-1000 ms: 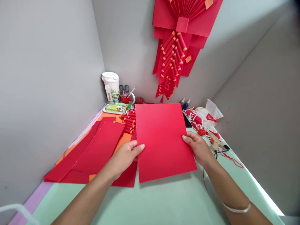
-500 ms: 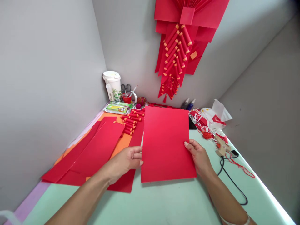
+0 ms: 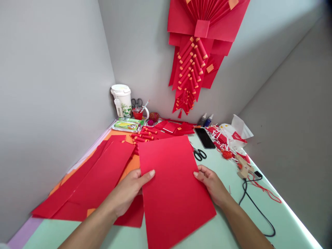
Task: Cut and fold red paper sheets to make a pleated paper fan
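A red sheet of card point(image 3: 172, 186) is held up over the table, tilted, its lower end nearer to me. My left hand point(image 3: 132, 188) grips its left edge, thumb on the front face and fingers behind. On the right edge, my right hand point(image 3: 210, 181) pinches the sheet the same way, thumb in front. Larger red sheets point(image 3: 101, 176) lie to the left of my left hand. Past the sheet's far edge are red paper tubes with orange ends point(image 3: 142, 135), and black-handled scissors point(image 3: 199, 154) stick out beside its upper right.
A phone point(image 3: 204, 137), a glue gun point(image 3: 243, 167) with its cable, and paper scraps point(image 3: 218, 133) lie at the right. Against the back left stand a white cup point(image 3: 122, 100) and a red cup point(image 3: 137, 113). A red paper decoration point(image 3: 192, 58) hangs on the wall.
The red card has come nearer and turned, its far end swinging left, uncovering the scissors and phone. My left thumb now presses on the card's front; before, the hand was at its edge.
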A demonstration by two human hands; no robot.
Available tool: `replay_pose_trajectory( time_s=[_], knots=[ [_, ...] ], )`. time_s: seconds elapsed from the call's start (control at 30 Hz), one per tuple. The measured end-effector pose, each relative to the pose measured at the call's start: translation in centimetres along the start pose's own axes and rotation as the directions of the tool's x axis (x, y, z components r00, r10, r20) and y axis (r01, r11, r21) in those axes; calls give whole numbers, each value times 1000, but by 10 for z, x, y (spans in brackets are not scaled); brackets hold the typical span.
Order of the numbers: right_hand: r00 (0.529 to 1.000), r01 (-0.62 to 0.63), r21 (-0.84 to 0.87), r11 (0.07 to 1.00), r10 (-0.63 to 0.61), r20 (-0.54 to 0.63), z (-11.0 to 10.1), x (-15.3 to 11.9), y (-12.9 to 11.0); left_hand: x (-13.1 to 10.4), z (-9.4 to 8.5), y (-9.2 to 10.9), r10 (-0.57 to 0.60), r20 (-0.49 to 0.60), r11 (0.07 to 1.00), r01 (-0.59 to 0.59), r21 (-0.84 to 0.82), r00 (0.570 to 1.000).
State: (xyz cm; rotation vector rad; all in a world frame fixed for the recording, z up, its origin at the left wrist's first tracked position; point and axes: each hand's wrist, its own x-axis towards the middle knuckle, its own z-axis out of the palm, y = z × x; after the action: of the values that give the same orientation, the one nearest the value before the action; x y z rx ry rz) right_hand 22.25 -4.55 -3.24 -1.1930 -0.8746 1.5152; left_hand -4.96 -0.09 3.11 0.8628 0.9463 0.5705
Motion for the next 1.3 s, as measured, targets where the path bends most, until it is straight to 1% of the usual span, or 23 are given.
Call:
replay_pose_trajectory(
  time_s=[0.07,0.1,0.13,0.17,0.23,0.27,0.33,0.43,0.53,0.63,0.7,0.77,0.9,1.03,1.17,1.23,1.3],
  knots=[
    [999,-10,-76,997,14,51,1,-1,1,-1,0,1,11,-22,997,-12,-72,1000],
    [999,7,-162,987,0,46,1,-1,1,-2,0,1,8,-35,995,-11,-102,999],
    [999,34,-274,961,-30,17,-1,0,0,-3,0,1,2,-49,992,-8,-128,999],
    [996,61,-398,916,-79,-28,-2,1,-2,-3,0,1,-4,-63,989,-5,-150,998],
    [970,97,-621,777,-214,-116,-8,7,-11,-4,0,2,-7,-86,984,-9,-176,996],
    [953,109,-688,718,-273,-134,-10,11,-19,-5,0,2,-5,-92,983,-12,-183,996],
    [927,143,-787,601,-360,-107,-13,25,-38,-6,2,1,-8,-86,982,-8,-188,996],
    [903,203,-893,402,-429,12,-8,60,-67,-8,5,-2,-21,-37,982,13,-190,999],
    [908,209,-956,207,-403,111,5,109,-81,-9,8,-5,-17,-11,979,15,-204,1000],
    [930,173,-984,45,-337,148,16,153,-82,-9,11,-4,-23,-13,971,19,-239,1000],
    [943,148,-988,-39,-294,153,21,173,-81,-9,12,-3,-35,-25,968,28,-250,999],
    [952,130,-986,-108,-263,155,25,185,-80,-10,14,-3,-50,-48,965,36,-259,998],
    [961,111,-973,-203,-226,157,33,197,-83,-12,15,-5,-57,-27,944,45,-326,998],
    [974,63,-965,-253,-195,115,37,205,-86,-12,16,-7,-51,-4,926,46,-374,999],
    [983,28,-965,-260,-166,73,40,206,-88,-15,17,-6,-26,-13,927,19,-375,1000],
    [989,37,-968,-247,-132,71,41,203,-90,-17,18,-5,-19,-27,931,8,-365,999],
    [992,54,-973,-223,-98,77,42,200,-97,-18,19,-5,-19,-43,939,3,-345,999]
  ],
)
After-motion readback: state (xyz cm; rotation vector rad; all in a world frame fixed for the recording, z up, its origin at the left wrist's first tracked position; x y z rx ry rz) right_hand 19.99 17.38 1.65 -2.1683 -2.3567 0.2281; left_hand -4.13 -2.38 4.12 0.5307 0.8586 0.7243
